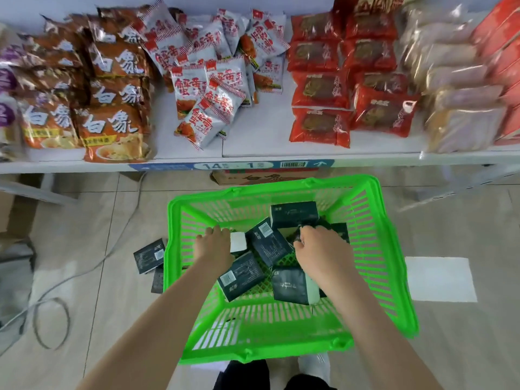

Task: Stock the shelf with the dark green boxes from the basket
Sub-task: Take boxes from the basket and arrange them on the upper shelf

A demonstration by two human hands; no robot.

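A bright green basket (394,266) stands on the floor below the shelf (253,161). Several dark green boxes lie jumbled inside it, among them one (294,213) at the back, one (242,275) in the middle and one (289,285) with a white end. Both my hands reach into the basket. My left hand (215,244) is bent down next to a white-ended box (238,242); its fingertips are hidden. My right hand (319,249) curls its fingers round a dark green box (334,229) near the back right.
Two more dark boxes (149,256) lie on the floor left of the basket. The shelf holds orange noodle packs (109,128), white snack packets (213,88), red packets (320,125) and clear bags (461,108). A bare strip (261,133) shows between packets. A grey cable (50,319) loops at left.
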